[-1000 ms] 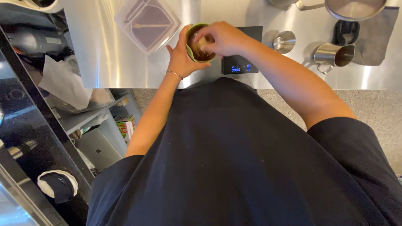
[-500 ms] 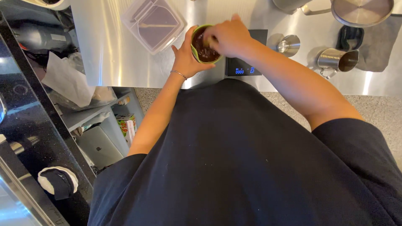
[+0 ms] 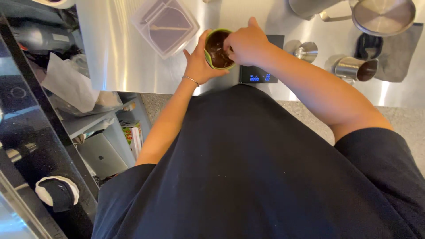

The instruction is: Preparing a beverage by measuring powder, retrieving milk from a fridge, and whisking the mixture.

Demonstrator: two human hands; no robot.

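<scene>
My left hand (image 3: pixel 198 65) grips a small green cup (image 3: pixel 211 53) from the side and holds it tilted above the steel counter (image 3: pixel 119 57). The cup's inside is dark brown. My right hand (image 3: pixel 244 44) covers the cup's right rim, with its fingers curled down into the opening. Whether those fingers pinch anything is hidden. A black digital scale (image 3: pixel 261 73) with a blue lit display lies just right of the cup, partly under my right wrist.
A clear square lidded container (image 3: pixel 164 25) sits left of the cup. At the right stand a small steel cup (image 3: pixel 306 51), a steel pitcher (image 3: pixel 354 70), a steel lid (image 3: pixel 383 17) and a grey cloth (image 3: pixel 400 57). Shelves with clutter lie at lower left.
Cup and both hands have stayed together over the counter beside the scale. My right fingers have gone deeper into the cup, whose dark inside now shows more.
</scene>
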